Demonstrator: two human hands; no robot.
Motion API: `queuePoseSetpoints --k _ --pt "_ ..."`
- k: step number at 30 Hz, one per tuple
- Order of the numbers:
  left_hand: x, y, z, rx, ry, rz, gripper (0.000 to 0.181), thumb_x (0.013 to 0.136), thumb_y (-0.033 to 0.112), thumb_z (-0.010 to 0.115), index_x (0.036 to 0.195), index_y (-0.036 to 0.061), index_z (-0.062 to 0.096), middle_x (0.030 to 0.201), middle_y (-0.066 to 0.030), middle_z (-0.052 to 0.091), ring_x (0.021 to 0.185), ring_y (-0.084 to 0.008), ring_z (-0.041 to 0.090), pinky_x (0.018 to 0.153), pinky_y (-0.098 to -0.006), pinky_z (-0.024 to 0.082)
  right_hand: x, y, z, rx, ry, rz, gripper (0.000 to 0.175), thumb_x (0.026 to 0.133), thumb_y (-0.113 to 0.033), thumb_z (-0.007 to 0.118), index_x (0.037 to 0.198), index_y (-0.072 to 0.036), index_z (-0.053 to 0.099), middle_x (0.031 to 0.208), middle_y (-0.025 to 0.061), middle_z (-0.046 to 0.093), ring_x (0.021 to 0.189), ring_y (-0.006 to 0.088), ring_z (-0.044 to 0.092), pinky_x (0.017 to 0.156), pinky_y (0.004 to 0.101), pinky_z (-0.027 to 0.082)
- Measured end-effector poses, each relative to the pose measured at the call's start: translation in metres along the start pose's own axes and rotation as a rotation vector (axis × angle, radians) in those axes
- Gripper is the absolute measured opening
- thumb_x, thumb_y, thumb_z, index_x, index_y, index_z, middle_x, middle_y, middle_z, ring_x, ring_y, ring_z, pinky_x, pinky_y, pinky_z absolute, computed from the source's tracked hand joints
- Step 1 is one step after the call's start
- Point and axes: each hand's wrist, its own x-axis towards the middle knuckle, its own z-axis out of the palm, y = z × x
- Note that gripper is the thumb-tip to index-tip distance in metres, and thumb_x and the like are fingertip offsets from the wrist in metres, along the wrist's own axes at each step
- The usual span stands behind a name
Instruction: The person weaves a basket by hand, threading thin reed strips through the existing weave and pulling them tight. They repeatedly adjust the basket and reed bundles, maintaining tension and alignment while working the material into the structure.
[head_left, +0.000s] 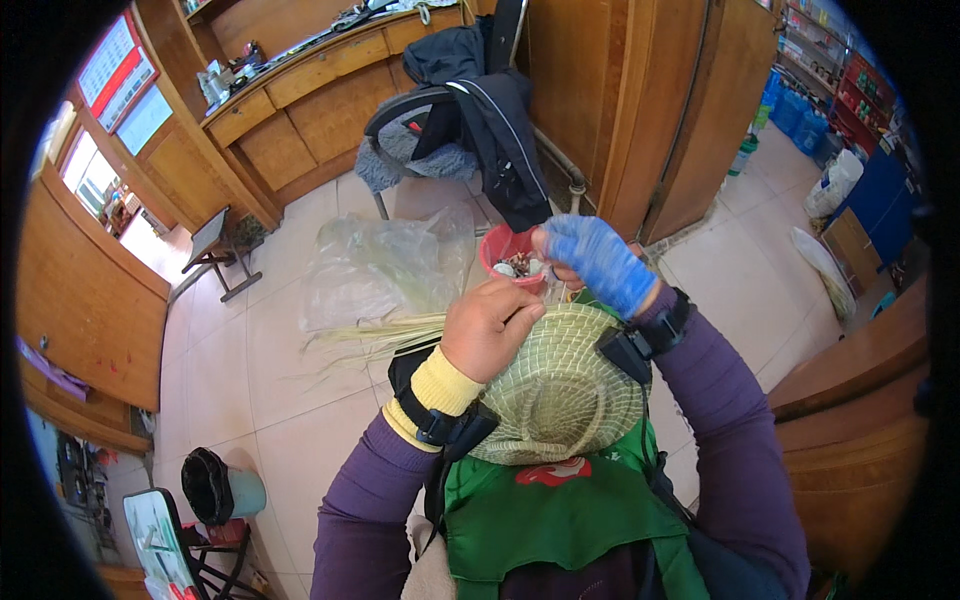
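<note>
A round coiled-straw piece (551, 375), stitched with pale strands, rests on my lap over a green apron (562, 525). At its far left edge, my left hand (491, 326) is closed on the rim, thumb against the bent fingers. A loose bundle of straw (382, 334) sticks out leftward from beneath that hand. My right hand (592, 259), in a blue fingerless glove, is raised just beyond the far rim with its fingers drawn together. Whether a strand or tool is between those fingertips is too small to tell.
Past my hands, a red plastic bucket (491, 251) with small items stands on the tiled floor beside a clear plastic sheet (390, 259). A chair (412, 105) draped with dark clothing is behind. At left are a bin (244, 484), a small folding table (154, 536) and a stool (214, 240).
</note>
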Motion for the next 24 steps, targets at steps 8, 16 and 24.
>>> queuePoseSetpoints --k 8,16,24 --pt "-0.040 0.000 -0.049 0.316 0.332 0.034 0.039 0.082 0.012 0.073 0.118 0.0022 0.063 0.112 -0.0167 0.065 0.112 -0.0358 0.058 0.099 -0.0428 0.044 -0.046 0.022 -0.012 -0.609 -0.031 -0.278 0.032 0.096 -0.029 0.060 0.104 0.001 0.068 0.090 0.0139 0.069 0.083 0.0224 0.064 0.081 0.0326 0.049" --pt "-0.114 -0.086 -0.043 -1.203 0.302 -0.838 0.047 0.106 0.031 0.039 0.139 -0.0025 0.043 0.131 -0.0150 0.057 0.121 -0.0247 0.056 0.103 -0.0405 0.045 -0.008 0.042 -0.060 0.082 0.280 -0.150 0.027 0.095 -0.030 0.063 0.092 -0.004 0.069 0.083 -0.0011 0.064 0.075 0.0082 0.056 0.070 0.0245 0.048" --pt "-0.053 -0.173 -0.042 -1.345 0.254 -0.782 0.046 0.105 0.028 0.039 0.138 -0.0031 0.044 0.138 -0.0175 0.052 0.124 -0.0312 0.053 0.107 -0.0489 0.040 0.071 0.116 -0.089 0.415 0.335 -0.062 0.023 0.094 -0.026 0.066 0.100 -0.003 0.069 0.095 0.0041 0.067 0.085 0.0138 0.058 0.082 0.0284 0.047"
